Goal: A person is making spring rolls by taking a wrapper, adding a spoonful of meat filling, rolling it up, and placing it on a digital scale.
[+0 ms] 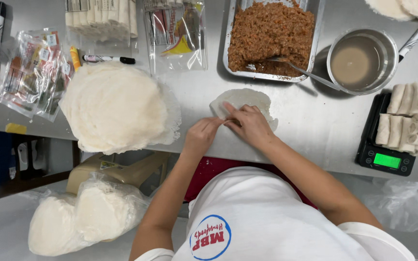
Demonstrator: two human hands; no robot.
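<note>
A thin round white wrapper (247, 99) lies on the steel table (310, 121) in front of me, its near part folded over. My left hand (200, 137) and my right hand (250, 124) both press on the folded near edge, fingers curled over it. Whatever sits inside the fold is hidden by the fingers. Just beyond stands a metal tray of brown minced filling (272, 34) with a spoon (301, 70) resting in it.
A tall stack of round wrappers (117, 106) sits to the left. A metal bowl of cloudy liquid (361, 60) is at the right. Finished rolls (412, 118) lie piled on a black scale (385, 159). Plastic packets and markers are at far left; bagged wrappers (83, 217) lie below.
</note>
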